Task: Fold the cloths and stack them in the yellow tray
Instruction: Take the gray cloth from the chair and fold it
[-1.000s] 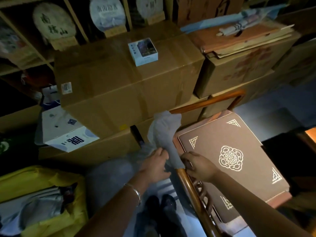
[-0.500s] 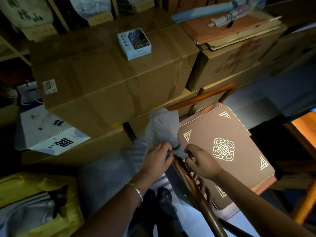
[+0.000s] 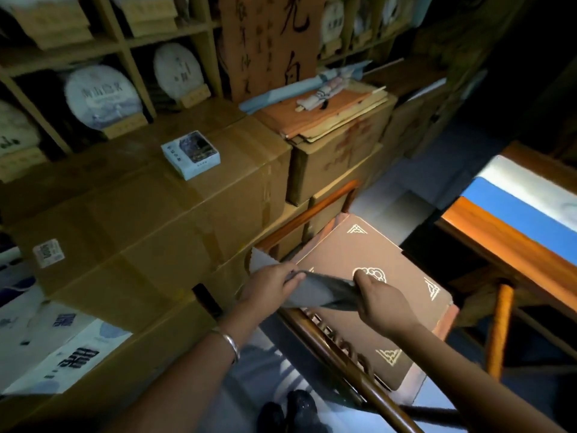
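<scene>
Left hand and right hand pinch a limp, smooth grey cloth.

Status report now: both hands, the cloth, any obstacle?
Left hand and right hand both grip the grey cloth, stretched between them above the chair cushion. Yellow tray out of view. No obstacle seen.
</scene>
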`<state>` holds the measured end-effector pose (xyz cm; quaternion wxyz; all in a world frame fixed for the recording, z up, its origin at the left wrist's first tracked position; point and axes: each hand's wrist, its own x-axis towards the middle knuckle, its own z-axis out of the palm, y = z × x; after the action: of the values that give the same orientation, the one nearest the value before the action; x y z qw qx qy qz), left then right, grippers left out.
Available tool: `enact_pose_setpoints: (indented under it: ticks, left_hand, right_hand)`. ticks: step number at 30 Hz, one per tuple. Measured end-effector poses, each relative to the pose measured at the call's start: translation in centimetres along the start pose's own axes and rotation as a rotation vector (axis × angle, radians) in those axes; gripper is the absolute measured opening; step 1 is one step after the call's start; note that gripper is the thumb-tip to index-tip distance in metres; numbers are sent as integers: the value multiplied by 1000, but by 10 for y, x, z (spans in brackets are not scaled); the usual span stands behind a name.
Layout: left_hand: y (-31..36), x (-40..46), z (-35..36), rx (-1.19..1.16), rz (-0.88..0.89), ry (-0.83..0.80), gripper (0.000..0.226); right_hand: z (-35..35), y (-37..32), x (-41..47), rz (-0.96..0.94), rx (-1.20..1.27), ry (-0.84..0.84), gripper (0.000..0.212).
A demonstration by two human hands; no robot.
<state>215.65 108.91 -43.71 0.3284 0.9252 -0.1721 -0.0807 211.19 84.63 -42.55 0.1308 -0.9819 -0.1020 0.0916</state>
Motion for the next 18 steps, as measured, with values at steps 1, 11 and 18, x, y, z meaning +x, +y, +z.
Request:
enact_pose_setpoints:
  ticks: [1, 11, 18]
  left_hand:
    - [5, 9, -2, -10, 32, -21, 21]
    - [131, 69, 56, -41, 294, -388, 29]
    - [287, 80, 121, 70, 586, -652, 49]
  right_hand:
    - [-6, 5, -8, 18, -9, 27, 18]
    - [-64, 95, -138, 283, -151, 198, 18]
    - [-101, 177, -278, 585, -253, 310, 20]
